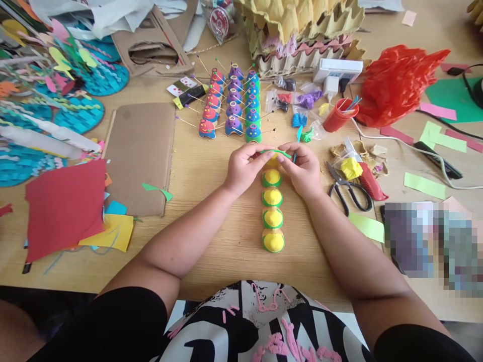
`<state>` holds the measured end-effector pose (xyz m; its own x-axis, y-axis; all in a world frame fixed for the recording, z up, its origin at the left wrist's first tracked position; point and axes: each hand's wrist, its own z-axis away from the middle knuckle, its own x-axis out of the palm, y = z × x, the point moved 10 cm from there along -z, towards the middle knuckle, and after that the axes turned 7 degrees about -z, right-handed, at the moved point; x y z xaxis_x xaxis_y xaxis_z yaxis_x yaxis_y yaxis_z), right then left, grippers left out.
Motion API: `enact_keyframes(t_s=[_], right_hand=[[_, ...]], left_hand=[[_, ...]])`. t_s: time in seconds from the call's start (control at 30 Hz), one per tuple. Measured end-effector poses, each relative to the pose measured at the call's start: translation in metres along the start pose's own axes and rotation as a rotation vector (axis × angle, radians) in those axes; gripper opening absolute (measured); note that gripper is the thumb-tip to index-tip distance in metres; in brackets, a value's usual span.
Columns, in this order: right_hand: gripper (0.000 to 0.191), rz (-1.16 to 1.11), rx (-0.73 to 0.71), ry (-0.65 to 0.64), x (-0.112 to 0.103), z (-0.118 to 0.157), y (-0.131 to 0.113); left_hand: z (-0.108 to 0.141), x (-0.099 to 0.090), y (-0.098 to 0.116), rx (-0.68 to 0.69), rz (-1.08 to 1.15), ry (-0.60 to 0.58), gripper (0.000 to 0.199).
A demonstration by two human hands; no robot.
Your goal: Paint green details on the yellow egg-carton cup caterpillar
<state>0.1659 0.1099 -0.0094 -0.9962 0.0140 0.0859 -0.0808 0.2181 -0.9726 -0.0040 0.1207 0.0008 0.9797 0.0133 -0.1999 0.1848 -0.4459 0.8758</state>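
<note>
- While the green strip (278, 152) runs across from one hand to the other, it lies just over the far end of a row of yellow domes (272, 218), above the farthest dome (272, 161), which the fingers partly hide
- Left hand (244, 167): the grip is nearly closed, thumb and finger pinching one side of the strip, probably lightly so that the soft piece keeps its shape
- Right hand (304, 169): the grip is nearly closed too, pinching the other side; holding it from both sides seems meant to keep the curve under control
- The nearer domes stand in a straight line towards the body, each with green around its base, likely set so that all can be reached alike
- Beyond the hands, three rows of painted cups stand side by side: red and blue (207, 128), purple (234, 124), and blue and green (253, 131). Pins stick outwards, perhaps spaced to leave the faces in view
- A blue plastic knife (299, 133) and green clay (307, 134) lie just past the right hand, presumably for easy reach
- Farther right on the worktop (215, 251), scissors (340, 180) lie beside yellow clay (351, 168); on the left lies flat cardboard (140, 151)
</note>
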Motion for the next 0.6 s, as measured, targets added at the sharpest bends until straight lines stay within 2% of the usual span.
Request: enact_keyframes(t_s=[0.2, 0.37, 0.6], right_hand=[[0.054, 0.049, -0.046, 0.031, -0.0038, -0.0005, -0.0051], [0.053, 0.011, -0.025, 0.032, -0.0042, -0.0014, -0.0015], [0.059, 0.049, -0.021, 0.015, -0.0045, -0.0016, -0.0052]], left_hand=[[0.0010, 0.0019, -0.0007, -0.015, -0.016, -0.011, 0.040], [0.0016, 0.0031, -0.0008, -0.019, 0.010, -0.016, 0.035], [0.0017, 0.0007, 0.0023, -0.011, -0.009, 0.003, 0.042]])
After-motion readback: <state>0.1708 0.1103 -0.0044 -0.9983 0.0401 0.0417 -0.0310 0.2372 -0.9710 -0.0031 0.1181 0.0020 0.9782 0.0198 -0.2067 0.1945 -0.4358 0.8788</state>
